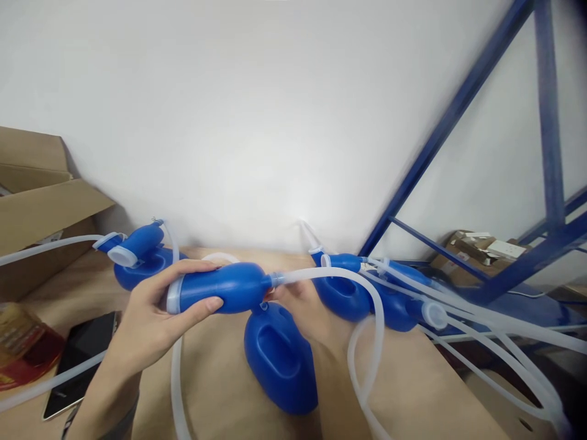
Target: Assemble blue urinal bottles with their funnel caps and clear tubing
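My left hand [149, 321] is wrapped round a blue plastic urinal cup [229, 287], thumb in front and fingers over the top. The cup lies sideways, its white-rimmed end at the left; a clear fitting at its narrow right end joins a whitish tube [378, 311]. Close behind that fitting is my right hand [305, 308], fingers bent together. Their tips are partly hidden, so what they pinch does not show clearly. Below the cup, a blue bottle [296, 388] with a moulded hollow rests on the table, its neck close to the right fingers.
Similar blue bottles with cups and tubes lie at the left [128, 275] and right [343, 299]. An open cardboard box [50, 208], a phone [77, 360] and a container of reddish liquid [27, 348] are at the left. A blue metal frame [440, 140] rises at the right.
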A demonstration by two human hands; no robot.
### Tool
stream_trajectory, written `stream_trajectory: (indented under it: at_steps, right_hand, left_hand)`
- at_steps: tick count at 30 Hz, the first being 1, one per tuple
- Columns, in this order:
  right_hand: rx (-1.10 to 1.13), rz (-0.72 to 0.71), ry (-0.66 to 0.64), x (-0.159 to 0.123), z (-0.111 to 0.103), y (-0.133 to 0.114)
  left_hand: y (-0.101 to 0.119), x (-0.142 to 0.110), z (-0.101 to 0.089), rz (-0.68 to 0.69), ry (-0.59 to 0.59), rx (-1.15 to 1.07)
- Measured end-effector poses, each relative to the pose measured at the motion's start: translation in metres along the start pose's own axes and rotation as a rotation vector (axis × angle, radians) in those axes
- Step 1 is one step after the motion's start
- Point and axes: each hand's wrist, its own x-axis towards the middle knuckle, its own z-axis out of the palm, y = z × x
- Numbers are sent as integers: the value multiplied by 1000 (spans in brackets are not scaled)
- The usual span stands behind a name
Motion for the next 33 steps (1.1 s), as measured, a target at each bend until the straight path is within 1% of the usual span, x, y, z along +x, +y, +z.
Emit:
stream_trajectory:
  at_steps: [4, 9, 14, 17, 20, 21, 23, 25, 27, 28, 30, 31, 32, 33]
  right_hand:
    - [-13, -41, 80, 2, 3, 5]
    - [107, -24, 66, 5, 3, 9]
    - [167, -50, 82, 5, 5, 8]
    - [116, -52, 53, 0, 2, 4]
    - [-21, -18, 19, -11, -8, -1]
    - [-87, 5, 9, -16, -13, -1]
    - [-271, 38, 31, -29, -28, 2]
    - [-510, 36, 140, -46, -45, 12]
    - [-709, 43, 274, -67, -59, 30]
    - [-762, 70, 288, -78, -64, 41]
    - [-789, 125, 228, -99, -67, 66]
    - [-772, 134, 207, -108, -65, 78]
    - [-747, 137, 215, -115, -62, 89]
    - [-722, 132, 241, -121, -57, 98]
  left_hand:
    - [1, 1, 4, 20, 7, -19]
    - [3, -1, 6, 70, -3, -36]
    - [4, -2, 10, 143, 36, -72]
    - [3, -2, 9, 191, -11, -76]
    - [4, -1, 6, 179, -97, -67]
    - [5, -1, 4, 147, -117, -57]
    - [6, 0, 3, 15, -126, -17]
    - [5, -1, 3, -171, -99, 27]
    - [2, -7, 8, -350, -90, 51]
    - [0, -13, 12, -421, -111, 48]
    - [-2, -31, 24, -506, -177, 20]
    - [-2, -42, 33, -526, -196, 7]
    - [-1, -53, 42, -531, -199, -6]
    - [1, -63, 53, -529, -171, -8]
